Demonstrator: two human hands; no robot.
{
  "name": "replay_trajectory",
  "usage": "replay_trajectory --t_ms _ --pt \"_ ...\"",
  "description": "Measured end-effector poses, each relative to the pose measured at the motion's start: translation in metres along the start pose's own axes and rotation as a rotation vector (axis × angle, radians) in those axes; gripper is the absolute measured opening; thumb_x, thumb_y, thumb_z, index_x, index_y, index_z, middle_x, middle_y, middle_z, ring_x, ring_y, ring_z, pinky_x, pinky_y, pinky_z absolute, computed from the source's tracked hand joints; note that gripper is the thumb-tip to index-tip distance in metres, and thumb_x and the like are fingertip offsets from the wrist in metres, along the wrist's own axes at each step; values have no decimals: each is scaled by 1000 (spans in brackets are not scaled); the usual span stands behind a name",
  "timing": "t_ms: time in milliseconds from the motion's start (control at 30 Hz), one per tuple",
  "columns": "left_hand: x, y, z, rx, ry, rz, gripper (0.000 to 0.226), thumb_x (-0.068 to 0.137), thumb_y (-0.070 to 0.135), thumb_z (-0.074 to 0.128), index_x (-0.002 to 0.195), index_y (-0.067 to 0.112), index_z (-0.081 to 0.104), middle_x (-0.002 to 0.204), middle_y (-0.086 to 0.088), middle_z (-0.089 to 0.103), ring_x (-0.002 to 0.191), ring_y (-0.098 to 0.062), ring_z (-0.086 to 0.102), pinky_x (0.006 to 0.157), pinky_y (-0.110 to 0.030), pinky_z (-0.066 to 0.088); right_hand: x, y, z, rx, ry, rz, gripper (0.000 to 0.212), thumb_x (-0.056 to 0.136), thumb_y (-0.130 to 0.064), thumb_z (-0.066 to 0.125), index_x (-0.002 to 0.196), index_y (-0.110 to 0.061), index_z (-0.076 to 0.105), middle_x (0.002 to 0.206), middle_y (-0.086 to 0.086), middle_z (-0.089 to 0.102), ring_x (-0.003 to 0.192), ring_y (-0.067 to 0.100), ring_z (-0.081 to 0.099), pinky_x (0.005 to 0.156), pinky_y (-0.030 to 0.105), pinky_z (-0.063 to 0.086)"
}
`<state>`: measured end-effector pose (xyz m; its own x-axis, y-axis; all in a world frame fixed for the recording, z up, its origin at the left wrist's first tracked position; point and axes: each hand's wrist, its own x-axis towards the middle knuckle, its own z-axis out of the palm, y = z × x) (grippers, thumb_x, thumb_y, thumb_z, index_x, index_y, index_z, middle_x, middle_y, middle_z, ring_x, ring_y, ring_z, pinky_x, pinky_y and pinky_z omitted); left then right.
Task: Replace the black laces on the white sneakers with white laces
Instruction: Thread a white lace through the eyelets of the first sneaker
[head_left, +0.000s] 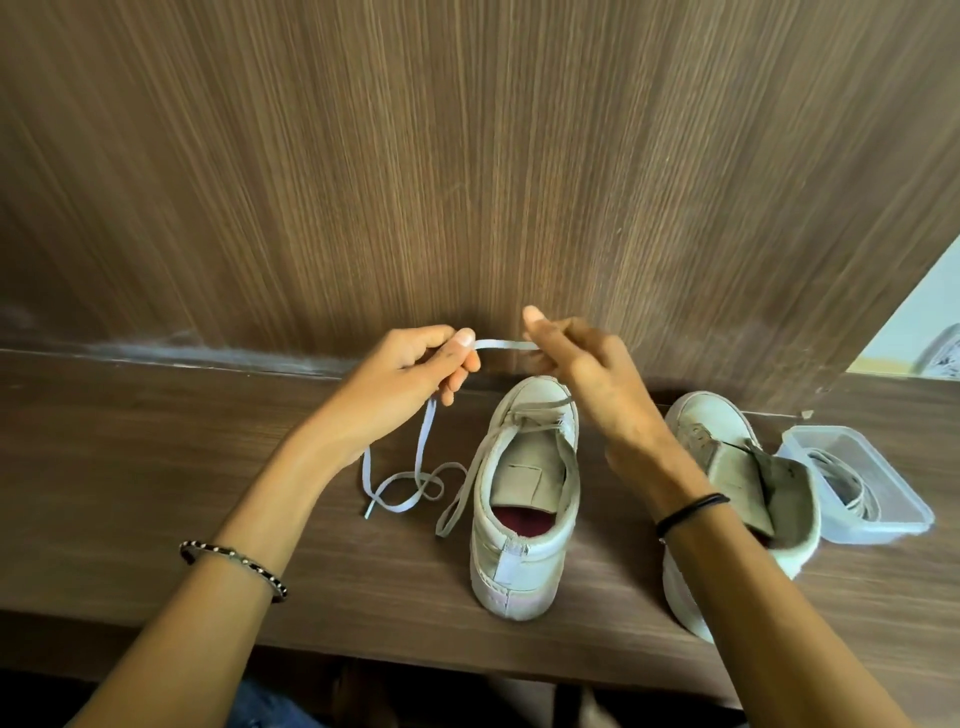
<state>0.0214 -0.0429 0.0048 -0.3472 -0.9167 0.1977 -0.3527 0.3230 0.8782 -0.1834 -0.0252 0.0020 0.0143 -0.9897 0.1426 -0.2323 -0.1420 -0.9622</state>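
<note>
The white lace (506, 344) is stretched in a short, flat span between my two hands, just above and beyond the toe of the middle sneaker (524, 519). Its long axis runs left to right, square across the shoe's own length. My left hand (415, 371) pinches it between thumb and forefinger, off to the left of the toe. From there the lace drops to the table (156, 467) and curls in a loose loop left of the sneaker, with its tip lying flat there. My right hand (587, 374) has its fingers curled over the other end of the span, thumb lifted, directly over the front eyelets. It hides how the lace runs down into them, so I cannot tell that path. A second strand already crosses the front eyelets and trails down the sneaker's left flank. I judge my right hand the nearer one for guiding lace into the next eyelet, while the free tail is on my left hand's side. Right of the sneaker stands the other sneaker (727, 467), unlaced, tongue folded back. Farther right still is a clear plastic box (904, 499) with more laces coiled inside.
</note>
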Motion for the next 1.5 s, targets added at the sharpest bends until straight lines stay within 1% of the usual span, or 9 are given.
replay_trajectory --t_ms 100,200,300,467,667,767,900,1167,1500 --pt "1 7 7 -15 -26 17 35 107 30 48 89 6 65 67 7 53 65 -7 50 67 -18 44 -2 -2 9 -108 -100 -187 31 104 -50 52 118 -27 67 112 -10 73 110 4 67 104 33 48" --pt "1 8 9 -43 -28 -8 32 107 26 50 84 9 65 65 8 51 62 -4 45 62 -16 39 -3 -4 11 -309 -154 -289 34 107 -46 49 98 -19 67 84 3 72 79 8 67 79 23 52" --pt "1 5 2 -62 -16 -23 37 106 37 49 80 15 64 66 8 47 61 -2 42 61 -14 38 3 3 4 -197 43 -289 36 107 -45 50 84 -20 63 66 2 55 61 8 46 60 22 40" --pt "1 -7 -18 -47 171 -45 38 106 40 48 80 17 64 66 11 48 62 -2 42 65 -16 38 14 6 -23 258 407 -139 34 109 -30 50 81 -14 62 71 -5 60 65 1 55 72 11 45" --pt "3 -10 -15 18 174 -47 39 105 46 49 82 20 68 64 15 50 63 -1 45 71 -29 39 6 17 -12 -229 138 -198 21 103 -36 60 122 -38 68 110 -24 62 110 1 53 94 24 43" --pt "3 -3 -2 71 63 3 39 105 46 49 81 20 67 65 10 49 66 -10 45 69 -35 37 4 -1 -3 -268 -30 -318 30 105 -38 56 134 -40 64 117 -18 67 101 -1 58 88 12 43" --pt "4 -1 5 82 -12 35 39 103 43 51 76 17 61 67 3 50 67 -15 45 68 -38 35 0 -1 7 -261 -233 -319 24 105 -33 59 122 -22 71 107 -7 76 102 9 72 94 27 55" --pt "5 -3 -2 163 155 -19 37 104 45 51 81 22 69 62 11 57 55 0 48 63 -26 41 10 14 -9 -367 196 -234 14 99 -33 69 99 -22 77 79 -16 72 74 -8 65 68 4 44" --pt "7 17 -6 -578 385 -131 28 97 23 67 71 14 62 101 -5 79 96 -16 74 83 -30 55 8 23 -8 -453 232 -97 22 100 -28 67 92 -12 79 75 -6 74 64 -9 62 62 1 40"
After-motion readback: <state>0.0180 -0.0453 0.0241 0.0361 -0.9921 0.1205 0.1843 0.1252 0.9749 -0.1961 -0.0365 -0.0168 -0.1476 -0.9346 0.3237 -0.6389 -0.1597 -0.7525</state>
